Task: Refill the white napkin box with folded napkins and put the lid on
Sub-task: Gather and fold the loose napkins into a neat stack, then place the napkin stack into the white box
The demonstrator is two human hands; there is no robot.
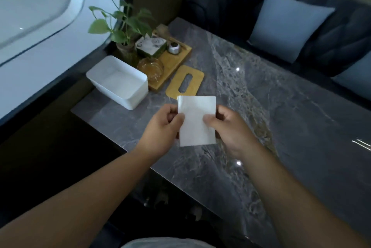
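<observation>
A white folded napkin [195, 120] hangs above the grey marble table [281, 111], held upright between both hands. My left hand [160, 127] pinches its left edge and my right hand [228, 127] pinches its right edge. The white napkin box [117, 82] stands open at the table's left end, up and to the left of my hands, with something white low inside. Its wooden lid [184, 82], with an oval slot, lies flat on the table to the right of the box, just beyond the napkin.
A wooden tray [176, 59] behind the lid carries a glass bowl [150, 68], a small printed box [151, 45] and a small metal pot [174, 47]. A potted plant [122, 27] stands behind the box. A dark sofa with blue cushions [289, 25] lines the far side.
</observation>
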